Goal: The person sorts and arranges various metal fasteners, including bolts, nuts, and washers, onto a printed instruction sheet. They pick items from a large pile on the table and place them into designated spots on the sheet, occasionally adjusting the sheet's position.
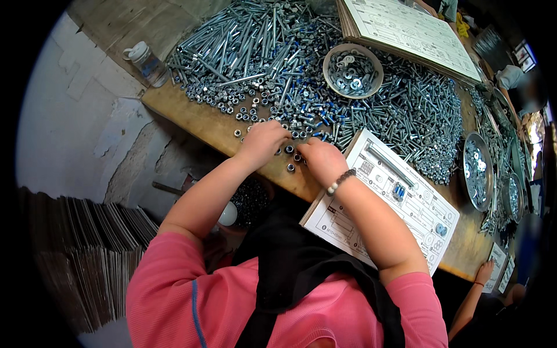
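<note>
My left hand [264, 142] is at the front edge of the hardware pile, fingers curled together among loose lock nuts [237, 133]. Close to its right, my right hand [325, 160] has its fingertips bent down and pressed together beside several more nuts [290, 167]. Whatever either hand pinches is hidden by the fingers. Under my right forearm lies a stack of printed cards [348, 223]. On the top card rest a long metal rod or bolt [390, 165], some small blue-marked bolts [398, 192] and washers [441, 230].
A heap of bolts [400, 116] covers much of the wooden table [197, 124]. In it sits a bowl of washers [377, 78]; another card stack [418, 37] stands behind. A bottle [145, 62] is far left, a metal dish [477, 171] right. Another person's hand [484, 271] shows lower right.
</note>
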Available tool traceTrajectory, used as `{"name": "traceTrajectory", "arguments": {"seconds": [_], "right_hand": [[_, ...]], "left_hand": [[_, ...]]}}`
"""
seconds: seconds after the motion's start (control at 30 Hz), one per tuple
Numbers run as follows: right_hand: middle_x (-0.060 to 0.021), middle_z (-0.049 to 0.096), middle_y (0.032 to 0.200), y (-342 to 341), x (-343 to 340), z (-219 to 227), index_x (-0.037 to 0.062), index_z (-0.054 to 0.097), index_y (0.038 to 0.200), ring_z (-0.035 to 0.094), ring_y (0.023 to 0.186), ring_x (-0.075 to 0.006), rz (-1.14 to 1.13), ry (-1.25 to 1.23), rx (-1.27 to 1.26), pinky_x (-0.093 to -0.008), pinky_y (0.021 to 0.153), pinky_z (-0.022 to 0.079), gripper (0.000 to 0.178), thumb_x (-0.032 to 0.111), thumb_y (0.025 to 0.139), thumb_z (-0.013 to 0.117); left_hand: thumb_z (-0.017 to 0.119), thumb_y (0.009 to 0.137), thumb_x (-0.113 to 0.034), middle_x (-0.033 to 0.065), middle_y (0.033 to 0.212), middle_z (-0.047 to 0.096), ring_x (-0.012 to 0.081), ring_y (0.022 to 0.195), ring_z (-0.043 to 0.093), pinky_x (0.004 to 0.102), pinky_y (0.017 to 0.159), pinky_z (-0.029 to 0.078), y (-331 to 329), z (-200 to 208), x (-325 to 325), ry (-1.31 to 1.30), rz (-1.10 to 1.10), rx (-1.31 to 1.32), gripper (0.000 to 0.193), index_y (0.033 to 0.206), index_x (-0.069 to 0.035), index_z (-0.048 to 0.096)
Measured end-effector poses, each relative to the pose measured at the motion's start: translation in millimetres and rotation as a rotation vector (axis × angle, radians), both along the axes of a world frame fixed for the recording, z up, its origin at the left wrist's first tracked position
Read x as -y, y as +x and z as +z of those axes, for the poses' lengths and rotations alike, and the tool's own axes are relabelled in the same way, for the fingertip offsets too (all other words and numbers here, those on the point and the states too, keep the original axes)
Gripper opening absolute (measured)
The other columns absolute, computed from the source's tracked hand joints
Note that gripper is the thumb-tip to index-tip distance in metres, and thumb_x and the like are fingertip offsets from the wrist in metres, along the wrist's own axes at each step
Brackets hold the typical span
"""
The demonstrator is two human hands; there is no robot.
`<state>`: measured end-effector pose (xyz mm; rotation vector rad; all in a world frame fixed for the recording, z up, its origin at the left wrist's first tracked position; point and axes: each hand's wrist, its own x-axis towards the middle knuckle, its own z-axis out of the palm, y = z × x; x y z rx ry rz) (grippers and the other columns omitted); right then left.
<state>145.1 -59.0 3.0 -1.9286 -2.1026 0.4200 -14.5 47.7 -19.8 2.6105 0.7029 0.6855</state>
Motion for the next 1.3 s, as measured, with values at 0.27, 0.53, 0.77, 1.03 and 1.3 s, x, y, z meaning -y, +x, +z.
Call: {"name": "traceTrajectory", "arguments": {"seconds": [0.27, 0.53, 0.77, 1.03, 1.3], "right_hand": [[-0.0140, 0.053, 0.087, -3.5, 6.5, 5.1, 0.0088, 0.056, 0.093, 0.058, 0.081, -0.0305, 0.044, -0.022, -0.023, -0.0396, 0.069, 0.048, 0.017, 0.014, 0.077, 0.056], [-0.0082, 0.055, 0.082, 46.1, 59.8, 63.1, 0.0096, 0.061, 0.094, 0.057, 0.073, -0.0241, -0.166, 0.179, -0.303, -0.0328, 0.064, 0.047, 0.021, 0.012, 0.073, 0.066], [-0.0087, 0.055, 0.080, 169.3, 174.3, 57.2, 0.0063, 0.063, 0.093, 0.056, 0.072, -0.0232, -0.646, 0.239, -0.123, -0.0315, 0.064, 0.046, 0.020, 0.010, 0.073, 0.065], [-0.0091, 0.055, 0.085, 172.5, 191.4, 22.4, 0.0126, 0.063, 0.092, 0.056, 0.081, -0.0283, -0.675, 0.097, 0.024, -0.0372, 0.069, 0.046, 0.016, 0.018, 0.076, 0.062], [-0.0103, 0.055, 0.082, 173.6, 219.4, 34.1, 0.0057, 0.062, 0.087, 0.056, 0.075, -0.0268, -0.702, 0.285, -0.105, -0.0346, 0.066, 0.045, 0.015, 0.013, 0.074, 0.065]], "left_hand": [[0.067, 0.071, -0.017, 0.0044, 0.090, 0.056, 0.0240, 0.088, 0.054, 0.0367, 0.075, 0.040, -21.7, 22.8, 17.6, 0.122, -0.022, -0.130, 0.030, 0.099, -0.011, 0.059], [0.068, 0.070, -0.020, 0.0054, 0.094, 0.057, 0.0246, 0.089, 0.054, 0.0370, 0.077, 0.038, -6.3, 17.1, 21.4, 0.137, -0.058, -0.240, 0.036, 0.104, -0.012, 0.058], [0.067, 0.070, -0.015, 0.0064, 0.087, 0.057, 0.0265, 0.081, 0.053, 0.0381, 0.071, 0.039, 0.4, 8.4, 21.0, 0.219, -0.074, -0.188, 0.026, 0.095, -0.011, 0.060], [0.066, 0.072, -0.014, 0.0065, 0.087, 0.057, 0.0269, 0.081, 0.054, 0.0372, 0.071, 0.039, 11.7, 17.6, 41.5, 0.122, 0.077, -0.024, 0.023, 0.094, -0.009, 0.061], [0.066, 0.070, -0.013, 0.0070, 0.088, 0.058, 0.0263, 0.083, 0.054, 0.0359, 0.074, 0.041, 67.9, 56.5, 115.8, -0.037, -0.302, 0.004, 0.025, 0.094, -0.009, 0.062]]}}
